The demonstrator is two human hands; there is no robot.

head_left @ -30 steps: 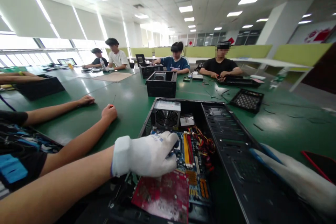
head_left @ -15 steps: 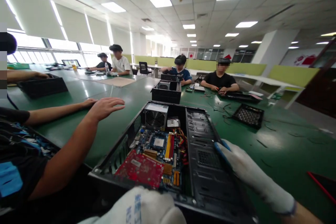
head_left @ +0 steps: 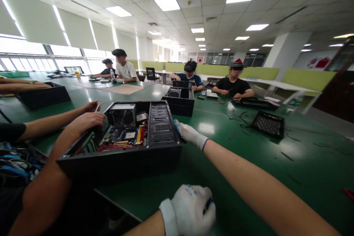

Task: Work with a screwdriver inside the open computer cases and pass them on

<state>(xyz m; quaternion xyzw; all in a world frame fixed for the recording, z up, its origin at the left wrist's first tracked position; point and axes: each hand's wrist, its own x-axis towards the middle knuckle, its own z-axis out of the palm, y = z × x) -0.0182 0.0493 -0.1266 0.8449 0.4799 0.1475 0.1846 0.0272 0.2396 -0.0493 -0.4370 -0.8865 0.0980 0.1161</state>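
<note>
A black computer case [head_left: 129, 160] lies on its side with the top off. Inside are a power supply [head_left: 121, 116], a motherboard [head_left: 125, 135] and part of a red card [head_left: 117, 147]. My right hand [head_left: 190, 134], in a white glove with a blue palm, reaches out to the case's right side; its fingers look stretched along that wall. Close to me, apart from the case, my gloved left hand [head_left: 193, 206] is closed over the table. A dark spot shows between its fingers, too small to name.
At the left, a co-worker's hand [head_left: 87, 121] rests by the case's left wall. Another opened case [head_left: 179, 103] stands just behind. To the right lie a black tray-like part [head_left: 268, 123] and loose scraps. More people sit around the green table [head_left: 235, 155].
The case has moved left and away from me, my right hand along with it. My left hand has come off its near side to the right. The co-worker's hand has lowered to the case.
</note>
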